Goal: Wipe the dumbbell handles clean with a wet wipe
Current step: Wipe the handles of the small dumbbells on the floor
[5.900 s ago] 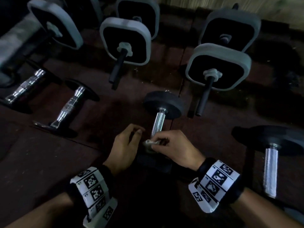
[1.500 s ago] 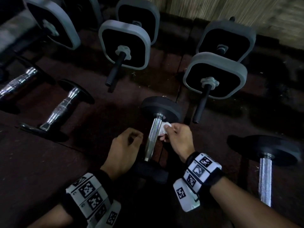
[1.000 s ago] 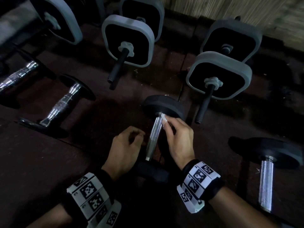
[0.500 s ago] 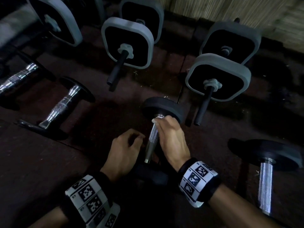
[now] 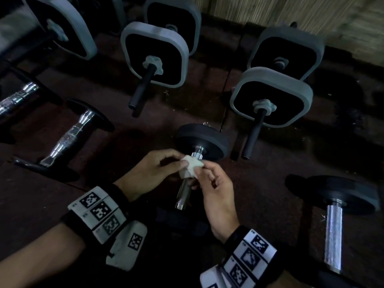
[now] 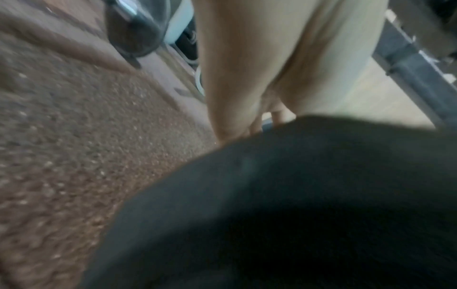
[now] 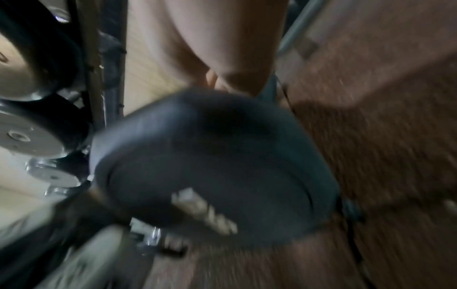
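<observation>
A dumbbell with black round plates (image 5: pixel 202 142) and a chrome handle (image 5: pixel 184 194) lies on the floor in the middle of the head view. Just above the far part of the handle, both hands hold a crumpled white wet wipe (image 5: pixel 192 166). My left hand (image 5: pixel 178 163) pinches its left side and my right hand (image 5: pixel 200 173) pinches its right side. The near plate is in shadow under my wrists. Both wrist views are blurred and show only a palm and a black plate (image 6: pixel 272 195) (image 7: pixel 212 166).
A chrome-handled dumbbell (image 5: pixel 68 140) lies to the left and another (image 5: pixel 333 231) to the right. Dumbbells with square grey-rimmed plates (image 5: pixel 154 55) (image 5: pixel 271 98) stand behind, near a woven wall (image 5: pixel 270 11). The floor is dark reddish rubber matting.
My right hand slid the wipe up the handle to the far plate. My left hand has since left the near plate and come up, and both hands now hold the wipe.
</observation>
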The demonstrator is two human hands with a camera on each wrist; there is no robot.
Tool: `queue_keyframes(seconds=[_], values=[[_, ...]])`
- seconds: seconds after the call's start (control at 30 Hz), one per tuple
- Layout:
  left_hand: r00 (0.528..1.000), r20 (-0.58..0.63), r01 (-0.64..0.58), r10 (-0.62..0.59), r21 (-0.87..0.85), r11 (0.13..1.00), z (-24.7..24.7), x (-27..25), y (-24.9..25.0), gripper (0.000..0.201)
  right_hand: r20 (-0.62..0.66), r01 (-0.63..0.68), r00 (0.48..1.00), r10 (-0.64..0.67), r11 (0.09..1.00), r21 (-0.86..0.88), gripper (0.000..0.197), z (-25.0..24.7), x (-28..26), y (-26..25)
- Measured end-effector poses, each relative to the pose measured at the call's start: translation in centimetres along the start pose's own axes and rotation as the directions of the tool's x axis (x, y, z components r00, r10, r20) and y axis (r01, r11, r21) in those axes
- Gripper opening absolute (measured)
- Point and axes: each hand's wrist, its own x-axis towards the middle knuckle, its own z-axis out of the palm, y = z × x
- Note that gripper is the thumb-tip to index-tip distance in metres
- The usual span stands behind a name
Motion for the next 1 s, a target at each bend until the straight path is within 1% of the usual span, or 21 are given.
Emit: queue_keyframes(seconds=[0.07,0.1,0.13,0.17,0.23,0.3,0.37,0.43,0.47,0.5,0.57,0.63,0.73,0.83,0.93,1.0], values=[[0.987,-0.149,0.059,-0.065,-0.046,0.997,-0.3,1.1,-0.9,0.012,-0.092,0.005,0.996,-0.006,1.000,-0.006,0.018,0.3,-0.2,0.5],[0.974,-0.208,0.088,-0.094,-0.038,0.995,-0.5,1.6,-1.3,0.011,-0.129,0.010,0.992,-0.011,1.000,-0.007,0.019,0.4,-0.3,0.6],[0.965,-0.230,0.128,-0.128,-0.013,0.992,-0.6,2.1,-1.7,0.010,-0.154,0.014,0.988,-0.015,1.000,-0.008,0.020,0.5,-0.4,0.8],[0.965,-0.209,0.168,-0.160,0.019,0.986,-0.6,2.6,-1.9,0.009,-0.167,0.016,0.986,-0.017,1.000,-0.009,0.021,0.5,-0.5,0.8],[0.971,-0.088,0.225,-0.220,0.050,0.973,0.0,3.3,-2.0,0.014,-0.174,0.004,0.985,-0.006,1.000,-0.011,0.022,0.6,-0.5,0.7],[0.967,0.019,0.252,-0.253,0.042,0.967,0.9,3.9,-1.5,0.023,-0.172,-0.012,0.985,0.009,1.000,-0.014,0.023,0.5,-0.4,0.7],[0.967,0.049,0.246,-0.249,0.053,0.968,1.6,4.2,-1.1,0.028,-0.163,-0.017,0.986,0.012,1.000,-0.026,0.023,0.6,-0.4,0.8],[0.972,0.038,0.229,-0.230,0.025,0.973,1.8,4.3,-0.8,0.027,-0.154,-0.005,0.988,-0.003,0.999,-0.048,0.024,0.6,-0.4,1.0],[0.979,0.031,0.204,-0.204,0.012,0.979,1.7,4.2,-0.7,0.027,-0.149,-0.001,0.989,-0.008,0.998,-0.057,0.025,0.5,-0.4,1.0],[0.986,0.015,0.164,-0.164,0.034,0.986,1.5,4.2,-0.6,0.029,-0.144,-0.001,0.990,-0.008,0.998,-0.060,0.025,0.5,-0.4,1.0],[0.997,-0.028,0.082,-0.079,0.144,0.986,1.2,4.2,-0.5,0.035,-0.136,-0.005,0.991,-0.003,0.998,-0.061,0.025,0.5,-0.4,1.1],[0.997,-0.083,0.023,-0.002,0.258,0.966,0.9,4.2,-0.4,0.033,-0.138,-0.002,0.990,-0.008,0.998,-0.067,0.024,0.5,-0.4,1.1],[0.977,-0.150,-0.076,0.150,0.412,0.908,1.2,3.6,0.0,0.023,-0.142,0.008,0.990,-0.022,0.995,-0.099,0.023,0.5,-0.4,1.1],[0.944,-0.160,-0.180,0.290,0.487,0.854,1.6,3.0,0.4,0.017,-0.150,0.021,0.988,-0.040,0.992,-0.124,0.022,0.5,-0.4,1.2],[0.926,-0.134,-0.234,0.353,0.530,0.815,1.8,2.5,0.3,0.020,-0.161,0.032,0.986,-0.051,0.992,-0.119,0.020,0.4,-0.4,1.3],[0.923,-0.121,-0.248,0.366,0.540,0.804,1.8,2.2,0.4,0.025,-0.168,0.044,0.984,-0.063,0.992,-0.115,0.019,0.4,-0.3,1.5]])
